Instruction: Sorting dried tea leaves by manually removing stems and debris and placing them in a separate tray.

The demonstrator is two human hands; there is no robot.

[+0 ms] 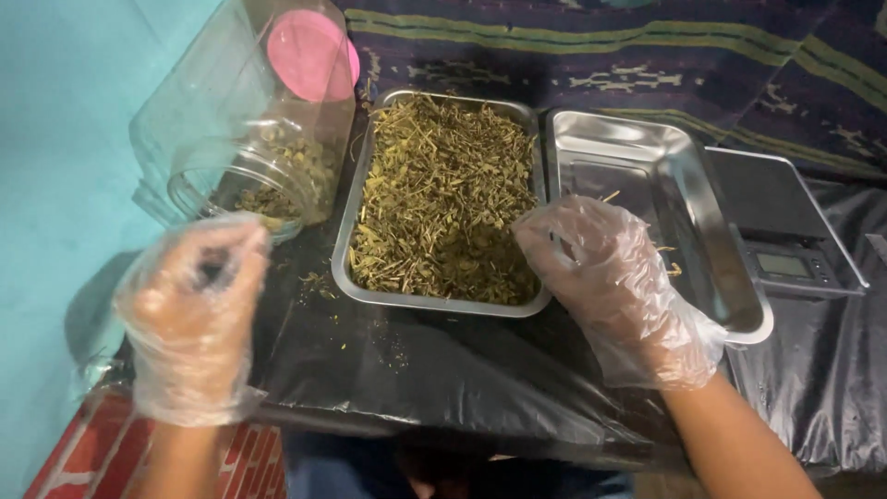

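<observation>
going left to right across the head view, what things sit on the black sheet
clear plastic jar lying on its side → steel tray of dried herbs → nearly empty steel tray → digital scale

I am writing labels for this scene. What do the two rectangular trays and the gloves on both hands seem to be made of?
The two rectangular trays, one full of dried herbs and one nearly empty, look like polished steel: silvery, with bright reflections. The gloves on the left hand and right hand seem thin clear plastic film: wrinkled, loose, skin showing through.
</observation>
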